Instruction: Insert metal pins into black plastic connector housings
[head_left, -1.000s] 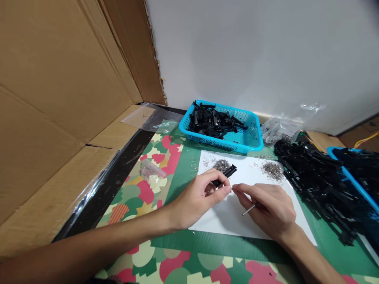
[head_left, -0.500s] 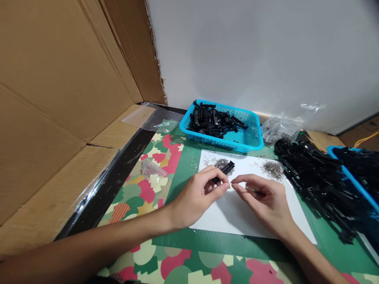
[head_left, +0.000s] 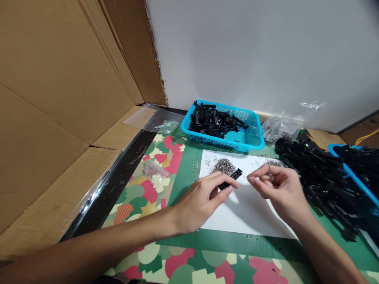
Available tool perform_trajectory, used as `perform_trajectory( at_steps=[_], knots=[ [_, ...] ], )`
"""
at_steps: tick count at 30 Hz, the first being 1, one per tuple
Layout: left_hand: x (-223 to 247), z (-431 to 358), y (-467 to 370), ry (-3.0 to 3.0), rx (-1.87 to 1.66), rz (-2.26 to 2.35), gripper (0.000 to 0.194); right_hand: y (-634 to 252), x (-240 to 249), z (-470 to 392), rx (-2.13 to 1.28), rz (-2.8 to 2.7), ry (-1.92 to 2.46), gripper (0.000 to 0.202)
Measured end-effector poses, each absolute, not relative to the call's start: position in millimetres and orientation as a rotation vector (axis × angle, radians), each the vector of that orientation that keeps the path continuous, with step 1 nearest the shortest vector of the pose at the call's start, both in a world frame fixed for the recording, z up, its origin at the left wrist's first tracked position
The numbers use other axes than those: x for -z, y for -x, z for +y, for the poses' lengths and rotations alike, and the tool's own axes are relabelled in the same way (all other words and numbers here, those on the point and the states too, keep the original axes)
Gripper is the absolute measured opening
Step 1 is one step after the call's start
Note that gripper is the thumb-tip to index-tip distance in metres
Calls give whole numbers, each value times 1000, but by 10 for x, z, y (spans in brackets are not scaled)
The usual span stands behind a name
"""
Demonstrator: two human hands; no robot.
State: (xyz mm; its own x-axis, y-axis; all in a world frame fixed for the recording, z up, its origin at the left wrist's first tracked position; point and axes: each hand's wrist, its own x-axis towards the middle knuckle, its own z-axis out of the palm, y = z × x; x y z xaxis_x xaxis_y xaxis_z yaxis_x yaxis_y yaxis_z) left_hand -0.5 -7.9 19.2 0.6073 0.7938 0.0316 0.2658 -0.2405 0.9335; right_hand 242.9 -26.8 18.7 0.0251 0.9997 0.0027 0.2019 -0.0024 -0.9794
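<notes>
Wall [head_left: 251, 51], 12 to 2 o'clock: pale grey, plain, softly lit, darker at the upper corner. Cardboard panel [head_left: 59, 71], 9 to 11: tall, brown, creased, ragged edge at 11. Black strip [head_left: 118, 173], 8 to 10, between cardboard and covering. Counter [head_left: 184, 177], centre to 6: plain green, bordered by red-green-cream pattern. Brown surface [head_left: 363, 128] at 3.

The one camera, I observe, is worn on the person's head — it faces forward and down to the desk [head_left: 184, 177], quite near, with the left hand [head_left: 203, 203] and the right hand [head_left: 284, 189] in the view's lower half and the pale wall [head_left: 251, 51] above.
</notes>
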Motion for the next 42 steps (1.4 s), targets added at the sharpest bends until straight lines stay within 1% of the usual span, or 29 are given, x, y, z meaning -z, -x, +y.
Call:
perform_trajectory(
  at_steps=[2, 4, 6, 9, 12, 15, 21, 27, 32, 42],
  knots=[
    [-177, -95, 9, -1780, -585, 869, 33, -2498, -187, -242, -1102, -1252, 1373, 37],
    [-164, -108, 11, -1763, -549, 907, 47, -2535, -191, -218, -1231, -1187, 1362, 40],
    [-168, -117, 9, -1765, -524, 952, 52, -2534, -198, -202, -1374, -1169, 1366, 41],
    [-210, -129, 4, -1799, -460, 996, 49, -2485, -206, -192, -1436, -1256, 1453, 34],
    [-268, -137, -7, -1873, -378, 1008, 38, -2432, -213, -193, -1391, -1412, 1572, 24],
    [-309, -138, -22, -1936, -327, 1007, 29, -2404, -214, -193, -1369, -1476, 1647, 19],
    [-303, -140, -42, -2049, -314, 1002, 32, -2363, -198, -180, -1325, -1493, 1634, 19],
    [-263, -151, -44, -2023, -291, 992, 28, -2338, -201, -183, -1220, -1547, 1686, 18],
    [-251, -151, -42, -2004, -294, 993, 32, -2336, -191, -189, -1171, -1580, 1678, 18],
    [-345, -125, -60, -1962, -269, 1022, 28, -2301, -177, -217, -1211, -1548, 1667, 22]
  ],
)
